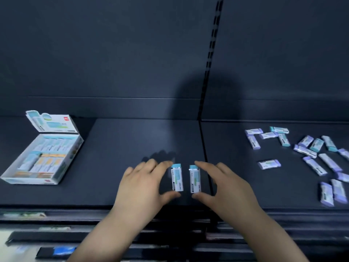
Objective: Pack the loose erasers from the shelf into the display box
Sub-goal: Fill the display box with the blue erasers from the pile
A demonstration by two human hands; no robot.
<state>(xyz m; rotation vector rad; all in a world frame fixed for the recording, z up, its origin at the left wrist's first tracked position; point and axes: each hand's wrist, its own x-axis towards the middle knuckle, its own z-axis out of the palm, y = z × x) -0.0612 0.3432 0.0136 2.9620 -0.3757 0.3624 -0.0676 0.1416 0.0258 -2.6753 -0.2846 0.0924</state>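
Observation:
Two teal-tipped erasers in white sleeves stand side by side at the middle of the dark shelf. My left hand [143, 182] pinches the left eraser [177, 178] between forefinger and thumb. My right hand [224, 184] pinches the right eraser [194, 179] the same way. The display box [11, 178] lies open at the far left with its lid flap up and several erasers packed inside. Several loose erasers [309, 152], teal and purple tipped, are scattered on the shelf at the right.
A slotted upright [211, 59] splits the dark back panel, and a seam [203, 148] runs down the shelf just right of my hands. The shelf's front edge [94, 207] lies below my wrists, with lower shelves beneath it.

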